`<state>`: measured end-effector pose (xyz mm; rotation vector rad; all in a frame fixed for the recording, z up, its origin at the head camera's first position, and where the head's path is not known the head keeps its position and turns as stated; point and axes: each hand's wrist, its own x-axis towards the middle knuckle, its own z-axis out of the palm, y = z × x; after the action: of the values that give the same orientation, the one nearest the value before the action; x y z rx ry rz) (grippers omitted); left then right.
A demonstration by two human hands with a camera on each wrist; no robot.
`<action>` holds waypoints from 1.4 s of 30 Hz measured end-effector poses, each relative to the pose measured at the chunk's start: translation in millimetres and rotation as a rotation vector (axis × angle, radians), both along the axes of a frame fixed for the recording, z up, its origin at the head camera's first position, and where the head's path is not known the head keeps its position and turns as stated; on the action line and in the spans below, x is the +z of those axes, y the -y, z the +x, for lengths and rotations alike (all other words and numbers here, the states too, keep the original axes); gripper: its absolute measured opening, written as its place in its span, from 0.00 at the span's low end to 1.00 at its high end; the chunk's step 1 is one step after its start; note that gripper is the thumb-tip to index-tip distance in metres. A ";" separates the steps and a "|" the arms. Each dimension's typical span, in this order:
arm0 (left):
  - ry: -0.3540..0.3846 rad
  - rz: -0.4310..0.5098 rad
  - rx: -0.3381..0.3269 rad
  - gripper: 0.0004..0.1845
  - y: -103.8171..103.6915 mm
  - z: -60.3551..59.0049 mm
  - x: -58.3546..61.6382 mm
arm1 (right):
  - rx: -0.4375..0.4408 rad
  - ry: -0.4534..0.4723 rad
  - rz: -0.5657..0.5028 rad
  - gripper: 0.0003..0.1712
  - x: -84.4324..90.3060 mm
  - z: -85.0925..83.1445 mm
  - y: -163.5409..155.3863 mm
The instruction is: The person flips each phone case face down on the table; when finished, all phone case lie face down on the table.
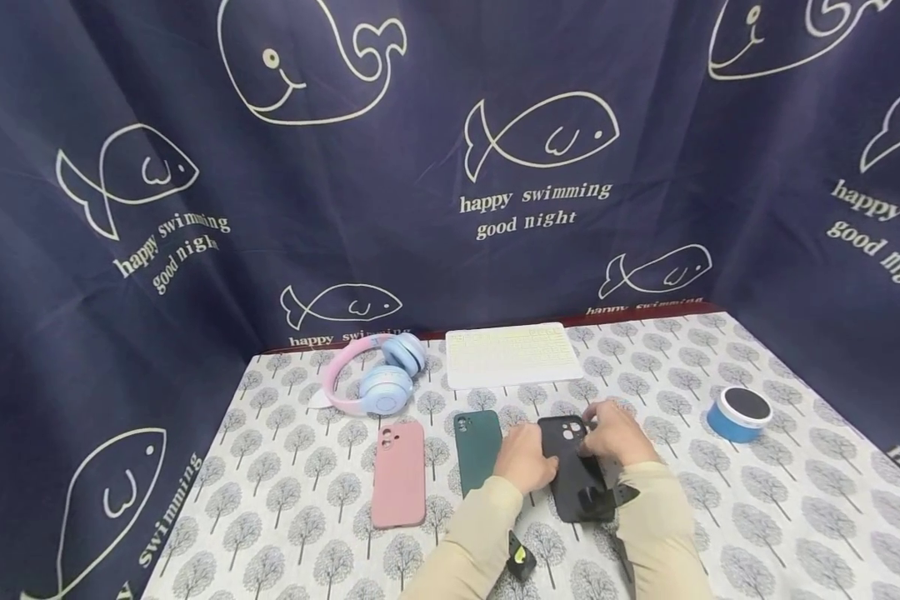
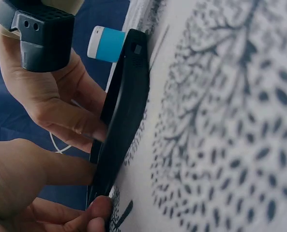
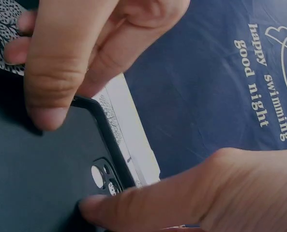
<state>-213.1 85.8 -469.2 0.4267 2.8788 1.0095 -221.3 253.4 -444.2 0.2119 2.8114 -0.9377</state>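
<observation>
A black phone case [image 1: 579, 483] lies on the tree-patterned tablecloth [image 1: 720, 500], camera cut-out at its far end. My left hand [image 1: 527, 458] grips its left edge, and my right hand [image 1: 617, 433] holds the far right corner by the cut-out. In the left wrist view the black phone case [image 2: 126, 121] is seen edge-on, one side raised off the cloth, with fingers [image 2: 70, 123] curled on its rim. The right wrist view shows fingertips [image 3: 51, 101] pressing the black phone case [image 3: 32, 183] near its corner.
A dark green case [image 1: 476, 450] and a pink case [image 1: 399, 473] lie left of my hands. Pink and blue headphones [image 1: 378, 377] and a white keyboard [image 1: 512, 355] sit at the back. A blue round speaker [image 1: 739, 413] stands at the right. Dark whale-print curtains surround the table.
</observation>
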 end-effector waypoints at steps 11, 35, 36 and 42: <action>0.033 0.153 0.023 0.17 14.3 -6.6 7.5 | -0.023 -0.075 -0.026 0.29 -2.0 -2.2 10.7; -0.064 0.287 0.032 0.30 13.5 -3.5 31.4 | 0.010 -0.121 -0.103 0.10 -14.8 -10.3 38.2; -0.066 0.283 0.034 0.30 13.3 -3.7 31.0 | 0.007 -0.123 -0.104 0.09 -15.2 -10.6 38.5; -0.058 0.272 0.046 0.30 13.0 -3.8 28.5 | -0.002 -0.115 -0.100 0.09 -17.3 -11.4 39.6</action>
<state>-216.9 72.8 -440.8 0.4115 2.8204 1.4277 -232.8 213.8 -461.5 0.1515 2.8574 -1.1223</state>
